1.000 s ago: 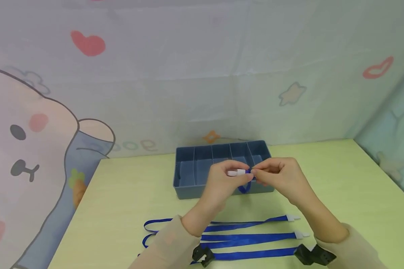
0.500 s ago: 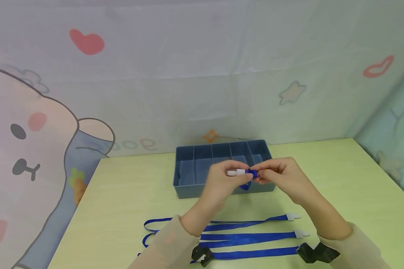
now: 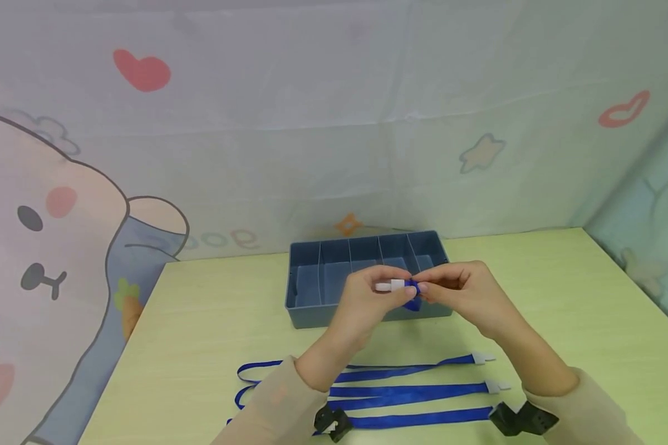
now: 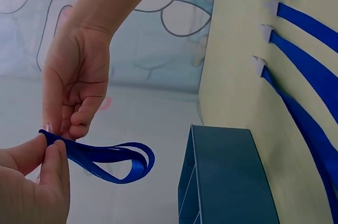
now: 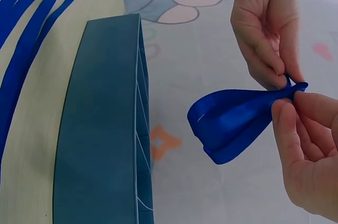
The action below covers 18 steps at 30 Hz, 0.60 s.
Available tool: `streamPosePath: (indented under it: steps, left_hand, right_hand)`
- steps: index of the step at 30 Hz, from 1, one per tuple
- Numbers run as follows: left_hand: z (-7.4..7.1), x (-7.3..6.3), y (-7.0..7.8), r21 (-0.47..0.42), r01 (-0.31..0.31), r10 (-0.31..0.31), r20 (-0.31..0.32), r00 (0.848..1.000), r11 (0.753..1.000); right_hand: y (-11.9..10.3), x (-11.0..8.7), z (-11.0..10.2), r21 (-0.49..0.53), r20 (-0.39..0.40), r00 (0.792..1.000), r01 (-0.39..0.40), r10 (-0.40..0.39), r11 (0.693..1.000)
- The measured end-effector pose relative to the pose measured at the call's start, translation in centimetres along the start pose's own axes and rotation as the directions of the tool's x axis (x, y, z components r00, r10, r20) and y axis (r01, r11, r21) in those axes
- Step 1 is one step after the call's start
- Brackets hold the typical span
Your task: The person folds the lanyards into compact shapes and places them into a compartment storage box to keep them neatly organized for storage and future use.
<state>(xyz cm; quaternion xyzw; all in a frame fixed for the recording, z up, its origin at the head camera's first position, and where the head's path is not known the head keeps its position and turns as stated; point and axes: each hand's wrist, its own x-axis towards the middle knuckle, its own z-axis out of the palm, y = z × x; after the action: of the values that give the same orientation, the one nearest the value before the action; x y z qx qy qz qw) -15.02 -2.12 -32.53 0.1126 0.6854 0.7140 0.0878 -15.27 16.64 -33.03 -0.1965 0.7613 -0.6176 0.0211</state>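
Observation:
A blue lanyard (image 3: pixel 412 304) with a white plastic clip end (image 3: pixel 398 285) is held up between both hands, in front of the tray. My left hand (image 3: pixel 367 303) pinches it just beside the white end, thumb against fingers. From the right, my right hand (image 3: pixel 464 290) pinches the blue strap with thumb and fingertips, close to the left fingertips. The strap is gathered into a folded loop (image 5: pixel 232 121) that hangs out from the fingers in the right wrist view. In the left wrist view the same folded strap (image 4: pixel 137 171) shows several layers; its gathered part is partly hidden by fingers.
A blue-grey divided tray (image 3: pixel 312 317) stands behind the hands near the patterned backdrop (image 3: pixel 289 154). Three more blue lanyards (image 3: pixel 412 392) lie stretched across the yellow table (image 3: pixel 211 321) under the forearms, white clips (image 3: pixel 494 387) to the right.
My right fingertips slid a little right along the strap, then came back left toward the left fingers. The blue loop below them has shifted slightly right. The left hand has stayed put.

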Motion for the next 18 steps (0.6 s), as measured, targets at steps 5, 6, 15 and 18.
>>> streamPosePath:
  steps: [5, 6, 15, 18]
  left_hand:
    - [-0.11, -0.11, 0.18, -0.020, 0.012, -0.012, 0.006, 1.000, 1.000]
    - [-0.14, -0.12, 0.21, -0.024, 0.015, -0.014, 0.007, 1.000, 1.000]
    - [-0.30, -0.14, 0.06, -0.027, 0.041, -0.042, -0.004, 0.999, 0.999]
    - [-0.42, -0.08, -0.05, -0.041, 0.044, -0.044, 0.001, 0.999, 0.998]
  right_hand:
    - [-0.06, -0.02, 0.45, -0.096, -0.058, 0.997, 0.037, -0.043, 0.995]
    - [-0.04, -0.01, 0.53, -0.115, -0.067, 0.996, 0.044, -0.052, 0.992]
    - [0.40, -0.06, 0.98, -0.207, -0.095, 0.992, 0.064, -0.085, 0.976]
    - [0.39, 0.02, 1.04, -0.213, -0.091, 0.991, 0.073, -0.094, 0.974]
